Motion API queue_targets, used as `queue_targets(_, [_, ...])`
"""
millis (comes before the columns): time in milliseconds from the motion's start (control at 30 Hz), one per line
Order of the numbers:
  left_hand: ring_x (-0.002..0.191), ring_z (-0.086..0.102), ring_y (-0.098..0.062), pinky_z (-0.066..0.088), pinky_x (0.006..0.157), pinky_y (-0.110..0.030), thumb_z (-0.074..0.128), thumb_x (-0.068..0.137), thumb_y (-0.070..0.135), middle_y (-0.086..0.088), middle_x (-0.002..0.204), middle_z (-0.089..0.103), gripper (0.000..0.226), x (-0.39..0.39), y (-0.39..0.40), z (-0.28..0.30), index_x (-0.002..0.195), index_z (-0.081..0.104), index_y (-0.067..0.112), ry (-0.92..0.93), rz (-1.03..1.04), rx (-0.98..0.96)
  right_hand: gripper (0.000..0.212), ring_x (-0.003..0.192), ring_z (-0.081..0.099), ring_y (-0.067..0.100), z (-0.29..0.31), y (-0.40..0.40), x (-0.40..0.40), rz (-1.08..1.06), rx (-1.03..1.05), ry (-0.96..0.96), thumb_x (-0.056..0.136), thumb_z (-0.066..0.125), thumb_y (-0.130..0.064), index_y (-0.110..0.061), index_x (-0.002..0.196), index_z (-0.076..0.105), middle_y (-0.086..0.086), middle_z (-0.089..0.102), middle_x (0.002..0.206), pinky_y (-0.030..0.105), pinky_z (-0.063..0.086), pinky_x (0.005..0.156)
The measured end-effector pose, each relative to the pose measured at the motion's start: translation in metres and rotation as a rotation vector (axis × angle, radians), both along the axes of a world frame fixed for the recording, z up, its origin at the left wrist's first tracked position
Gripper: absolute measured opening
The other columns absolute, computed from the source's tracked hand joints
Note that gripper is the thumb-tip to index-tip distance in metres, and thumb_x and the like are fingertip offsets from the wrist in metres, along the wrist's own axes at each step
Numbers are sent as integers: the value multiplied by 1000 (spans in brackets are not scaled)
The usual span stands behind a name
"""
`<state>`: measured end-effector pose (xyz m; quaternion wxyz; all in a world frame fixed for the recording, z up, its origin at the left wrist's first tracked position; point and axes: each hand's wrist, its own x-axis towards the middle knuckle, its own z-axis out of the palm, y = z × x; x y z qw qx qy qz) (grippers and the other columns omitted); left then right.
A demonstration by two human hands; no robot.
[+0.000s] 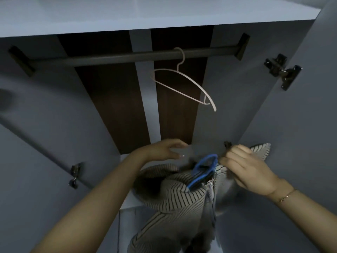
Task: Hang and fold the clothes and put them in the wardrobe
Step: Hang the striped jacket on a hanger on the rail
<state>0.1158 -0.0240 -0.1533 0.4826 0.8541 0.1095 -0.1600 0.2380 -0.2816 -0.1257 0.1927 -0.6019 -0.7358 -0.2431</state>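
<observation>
striped garment (pixel 175 199) perhaps in right hand (pixel 249 168)

Both bare forearms raised forward, converging. Left hand (pixel 165 148) open, fingers extended rightward, thumb below, holding nothing. Right hand (pixel 246 168) back up, fingers curled in pinch; thin bracelet (pixel 286 196) at wrist.

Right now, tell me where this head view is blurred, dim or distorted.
Head view: dim, bluish light throughout; the left hand and blue hanger are motion-blurred; wide-angle lens bends the wardrobe rail and splays the side walls; the white hanger stays fairly sharp; the striped garment reads soft.
</observation>
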Motion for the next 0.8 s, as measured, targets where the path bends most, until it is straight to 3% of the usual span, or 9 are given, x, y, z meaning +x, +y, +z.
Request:
queue_targets(67, [121, 53, -5, 44, 95, -20, 46, 95, 49, 13, 131, 55, 35, -24, -7, 15, 127, 54, 36, 33, 74, -108, 21, 70, 47, 22, -1, 0, 1, -86, -15, 12, 100, 32, -15, -9, 98, 52, 7, 56, 74, 32, 37, 65])
queue_targets(133, [113, 58, 1, 48, 92, -22, 33, 86, 70, 17, 124, 60, 49, -51, -17, 30, 119, 58, 43, 125, 66, -223, 26, 66, 56, 24, -2, -1, -1, -173, -22, 78, 98, 38, -19, -8, 92, 61, 5, 59, 75, 33, 44, 59])
queue_targets(167, [114, 56, 2, 47, 92, -21, 31, 82, 79, 21, 124, 59, 58, -63, -23, 34, 122, 56, 46, 116, 40, -186, 29, 65, 59, 24, -3, -2, -2, -210, -20, 120, 97, 42, -21, -7, 88, 65, 4, 60, 76, 32, 47, 57])
queue_targets(233, [116, 52, 4, 43, 94, -18, 31, 70, 92, 29, 127, 52, 76, -82, -36, 30, 131, 45, 49, -1, 55, 99, 30, 67, 63, 22, -3, -2, -7, -278, -18, 200, 96, 45, -25, -8, 86, 67, 0, 63, 77, 29, 50, 56])
queue_targets(300, [114, 51, 0, 43, 95, -21, 40, 76, 84, 25, 126, 51, 72, -88, -50, 20, 135, 41, 43, -134, 175, 357, 30, 70, 65, 18, 0, -2, -11, -331, -24, 268, 95, 45, -29, -12, 87, 67, -4, 64, 79, 24, 46, 59])
queue_targets(433, [91, 59, -10, 43, 75, -24, 52, 96, 38, 12, 94, 57, 23, -74, -57, 14, 110, 58, 22, -423, 310, 461, 26, 74, 62, 10, 12, -5, -17, -389, -37, 414, 96, 47, -33, -16, 90, 65, -10, 64, 82, 19, 38, 61])
queue_targets(567, [82, 56, 3, 43, 68, -17, 42, 85, 68, 24, 95, 58, 48, -51, -52, 52, 117, 55, 35, -576, 183, 547, 15, 77, 62, 11, 30, -16, -9, -418, 68, 584, 94, 55, -27, -16, 92, 65, -13, 63, 86, 30, 46, 70])
queue_targets(667, [76, 59, 2, 50, 66, -25, 32, 82, 76, 20, 88, 65, 50, -33, -53, 82, 113, 54, 44, -596, 160, 555, 11, 80, 60, 7, 46, -21, 1, -409, 166, 640, 94, 61, -24, -14, 90, 63, -12, 63, 87, 27, 47, 73])
queue_targets(800, [82, 67, -7, 56, 77, -36, 57, 79, 69, 10, 88, 72, 39, -16, -49, 107, 94, 71, 35, -550, 233, 178, 19, 80, 56, 9, 55, -23, 5, -335, 300, 636, 90, 67, -16, -10, 79, 53, -5, 57, 87, 17, 42, 72])
